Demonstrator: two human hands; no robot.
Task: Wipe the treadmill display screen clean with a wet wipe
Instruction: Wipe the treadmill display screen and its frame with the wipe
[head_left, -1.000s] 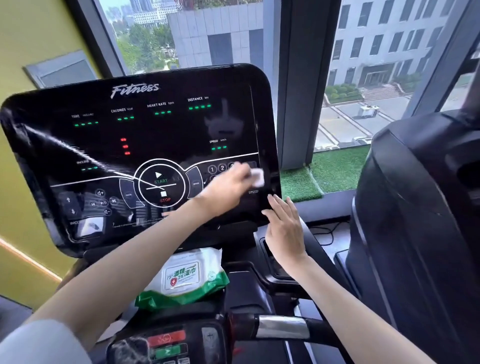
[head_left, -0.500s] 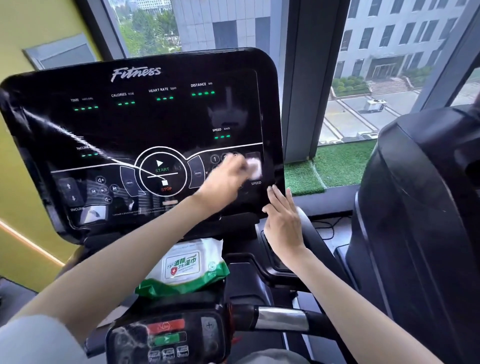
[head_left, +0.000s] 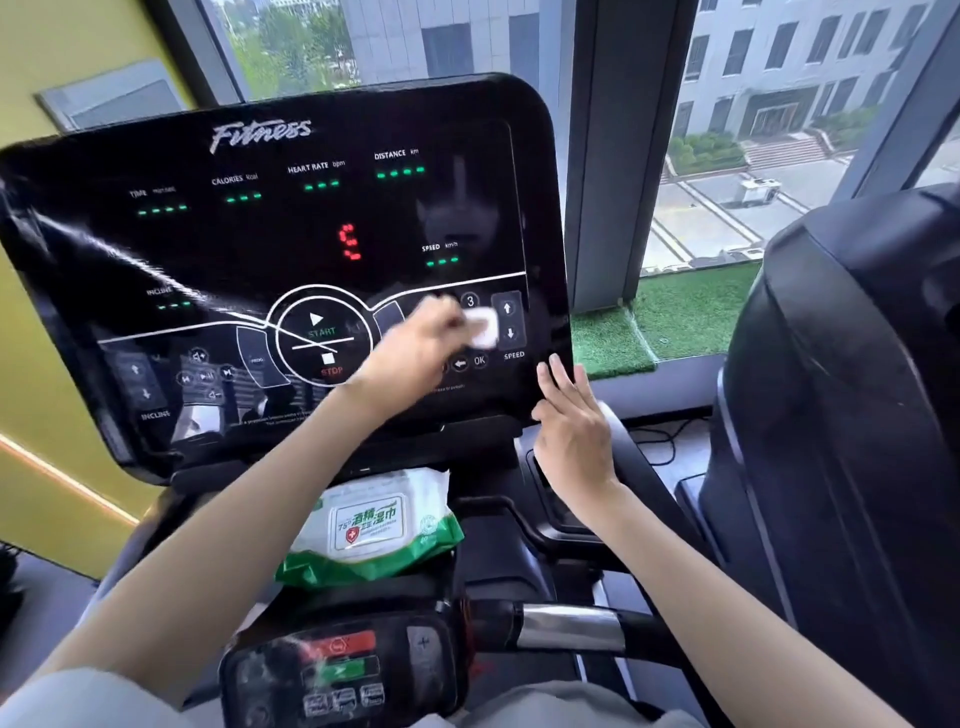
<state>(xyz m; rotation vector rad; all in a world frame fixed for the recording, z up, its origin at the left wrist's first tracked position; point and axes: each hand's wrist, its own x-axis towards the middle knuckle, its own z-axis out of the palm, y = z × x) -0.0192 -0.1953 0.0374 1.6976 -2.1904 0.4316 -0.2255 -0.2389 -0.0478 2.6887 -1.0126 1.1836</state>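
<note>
fingers of the left hand (head_left: 415, 348) are curled round a folded white wet wipe (head_left: 483, 327) and press it onto the glass, so that hand is clamped on the wipe. taking the start/stop ring (head_left: 322, 338) as my landmark: the wipe sits right of the ring, about level with it, just beside the speed arrows (head_left: 509, 319) and near the right edge of the display screen (head_left: 291, 228). right hand (head_left: 571, 436) is below-right of the ring, fingers straight and together, lying against the console's bottom right corner and holding nothing, i'd say steadying the panel. key bit imo: hardly any room right of the wipe before the edge, while nearly all the screen lies left of and above the ring, long axis running left-right. so the next stroke probably wants to go leftward over the ring or up toward the readouts. pack of wipes (head_left: 369, 525) sits straight below the ring. one risk: the wipe is on touch buttons, and a red digit (head_left: 349, 241) glows above the ring
</note>
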